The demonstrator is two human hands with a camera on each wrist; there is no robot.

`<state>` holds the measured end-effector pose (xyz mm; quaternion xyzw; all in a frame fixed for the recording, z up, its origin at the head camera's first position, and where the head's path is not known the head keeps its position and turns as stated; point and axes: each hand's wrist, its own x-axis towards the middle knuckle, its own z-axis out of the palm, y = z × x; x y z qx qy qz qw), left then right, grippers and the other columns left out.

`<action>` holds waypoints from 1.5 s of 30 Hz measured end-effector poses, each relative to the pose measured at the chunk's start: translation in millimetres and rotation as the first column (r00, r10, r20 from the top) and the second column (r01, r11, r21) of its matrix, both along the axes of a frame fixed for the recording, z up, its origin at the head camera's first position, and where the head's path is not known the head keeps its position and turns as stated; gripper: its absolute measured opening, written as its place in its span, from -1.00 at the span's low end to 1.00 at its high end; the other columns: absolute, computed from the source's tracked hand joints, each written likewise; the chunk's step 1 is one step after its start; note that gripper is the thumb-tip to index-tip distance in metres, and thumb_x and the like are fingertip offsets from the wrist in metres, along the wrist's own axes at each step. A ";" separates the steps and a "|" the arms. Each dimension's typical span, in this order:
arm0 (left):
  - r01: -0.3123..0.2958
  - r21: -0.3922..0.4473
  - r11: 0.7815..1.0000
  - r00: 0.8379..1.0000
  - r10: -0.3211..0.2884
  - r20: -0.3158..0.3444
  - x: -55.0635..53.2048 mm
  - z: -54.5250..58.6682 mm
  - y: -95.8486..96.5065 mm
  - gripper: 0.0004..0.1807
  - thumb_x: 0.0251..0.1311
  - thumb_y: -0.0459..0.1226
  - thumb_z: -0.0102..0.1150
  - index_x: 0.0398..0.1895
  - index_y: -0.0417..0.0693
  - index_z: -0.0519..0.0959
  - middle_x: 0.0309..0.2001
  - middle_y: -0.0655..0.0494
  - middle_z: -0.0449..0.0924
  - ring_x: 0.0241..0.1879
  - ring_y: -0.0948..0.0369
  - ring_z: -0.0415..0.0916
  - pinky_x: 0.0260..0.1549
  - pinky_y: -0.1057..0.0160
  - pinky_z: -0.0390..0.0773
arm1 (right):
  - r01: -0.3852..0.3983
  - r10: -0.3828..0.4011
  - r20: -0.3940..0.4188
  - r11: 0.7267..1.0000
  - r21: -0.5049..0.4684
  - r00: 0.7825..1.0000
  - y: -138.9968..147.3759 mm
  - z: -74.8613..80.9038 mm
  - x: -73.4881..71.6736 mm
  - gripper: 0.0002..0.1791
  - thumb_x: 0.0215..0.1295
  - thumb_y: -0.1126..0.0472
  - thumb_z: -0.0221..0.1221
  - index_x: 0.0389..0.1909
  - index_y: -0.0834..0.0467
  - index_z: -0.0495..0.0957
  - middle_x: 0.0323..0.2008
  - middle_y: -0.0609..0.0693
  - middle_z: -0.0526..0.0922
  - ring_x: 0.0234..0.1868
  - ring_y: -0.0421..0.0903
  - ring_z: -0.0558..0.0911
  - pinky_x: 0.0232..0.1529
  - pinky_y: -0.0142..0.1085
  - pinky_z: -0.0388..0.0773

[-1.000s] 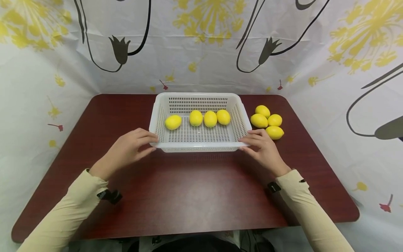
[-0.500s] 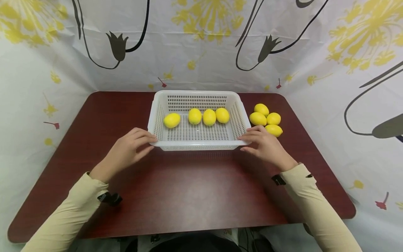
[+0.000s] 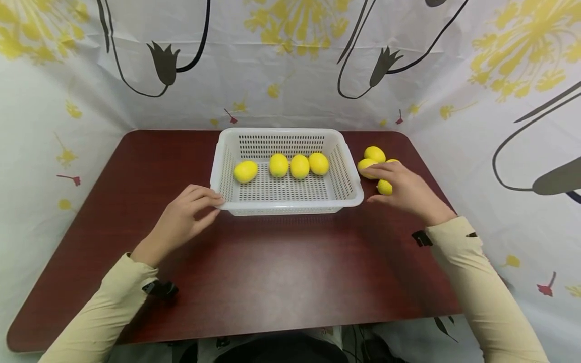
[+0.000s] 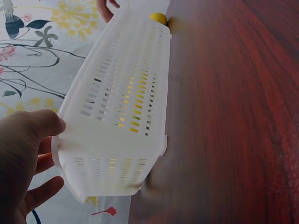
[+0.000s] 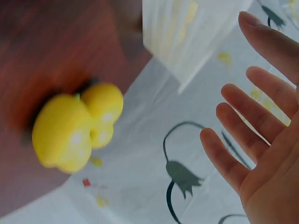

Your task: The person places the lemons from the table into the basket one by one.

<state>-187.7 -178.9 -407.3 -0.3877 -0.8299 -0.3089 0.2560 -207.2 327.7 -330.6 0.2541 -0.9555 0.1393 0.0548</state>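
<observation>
White basket (image 3: 283, 204) sits toward the tabletop's (image 3: 281, 272) 12 o'clock edge, four lemons (image 3: 299, 167) inside. Looks like light, semi-stiff plastic; I'd hold the rim at both ends, thin walls may flex. Left hand (image 3: 183, 214): grip pinches the rim at the 8 o'clock corner. Loose lemons (image 3: 366, 168) cluster just off the basket's 3 o'clock side: probably firm, slick, prone to roll, best taken round the middle. Right hand (image 3: 406, 189) is over them, grip wide, holding nothing. Floral cloth (image 3: 308, 80) behind.
</observation>
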 end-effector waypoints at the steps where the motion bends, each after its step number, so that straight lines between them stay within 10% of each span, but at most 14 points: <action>1: -0.002 0.003 1.000 1.000 0.002 0.001 0.6 -0.1 -0.3 -0.62 -0.10 -0.54 0.48 -0.14 -0.17 0.74 -0.08 0.02 0.68 -0.02 0.00 0.50 0.11 0.35 0.43 | 0.011 -0.011 -0.002 1.000 0.004 1.000 3.2 3.1 -2.1 -0.24 -0.02 0.20 0.57 0.29 0.10 0.56 0.22 0.10 0.55 0.26 0.09 0.40 0.19 0.11 0.43; 14: -0.027 -0.002 1.000 1.000 0.027 0.012 3.5 -1.1 -1.7 -0.64 0.00 -0.51 0.44 -0.07 -0.19 0.73 -0.03 -0.01 0.67 0.05 0.00 0.49 0.19 0.43 0.34 | 0.057 -0.055 -0.024 0.993 0.102 0.998 31.5 20.8 -25.6 -0.27 0.04 0.21 0.53 0.28 0.26 0.52 0.15 0.31 0.55 0.15 0.28 0.45 0.11 0.18 0.41; 45: -0.014 0.022 1.000 1.000 0.014 0.009 4.8 -6.5 0.8 -0.59 -0.06 -0.53 0.44 -0.05 -0.18 0.73 -0.01 0.01 0.66 0.03 0.01 0.49 0.11 0.34 0.45 | 0.301 -0.304 -0.008 0.939 0.169 0.953 79.2 -66.9 -50.7 -0.24 0.14 -0.06 0.45 0.28 0.26 0.51 0.20 0.38 0.47 0.16 0.34 0.43 -0.01 0.34 0.46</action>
